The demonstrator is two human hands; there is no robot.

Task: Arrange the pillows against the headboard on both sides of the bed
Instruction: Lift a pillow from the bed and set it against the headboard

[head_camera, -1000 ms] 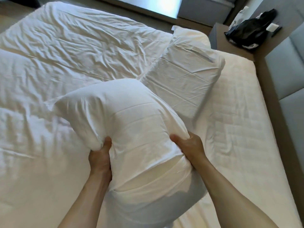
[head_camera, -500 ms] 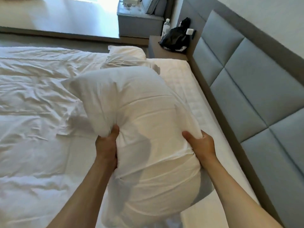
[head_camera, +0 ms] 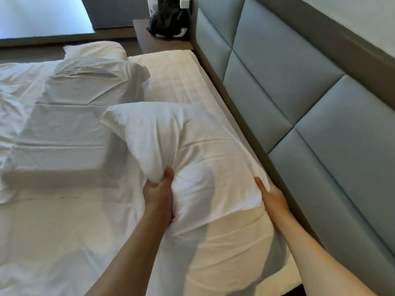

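Three white pillows on the bed (head_camera: 64,242), itemised for you as operator:

1. Pillow in hand (head_camera: 192,150): your left hand (head_camera: 159,194) is clenched into its left edge, thumb on top; your right hand (head_camera: 272,196) is closed on its right edge. It sits at the near end of the mattress, its right side just beside the grey padded headboard (head_camera: 299,86).
2. Second pillow (head_camera: 70,124): lying flat further out, well apart from the headboard.
3. Third pillow (head_camera: 96,50): beyond the second, partly hidden by it.

Also noted: rumpled duvet (head_camera: 15,86) at left; bedside table (head_camera: 162,42) at the far corner carrying a black bag (head_camera: 166,20)
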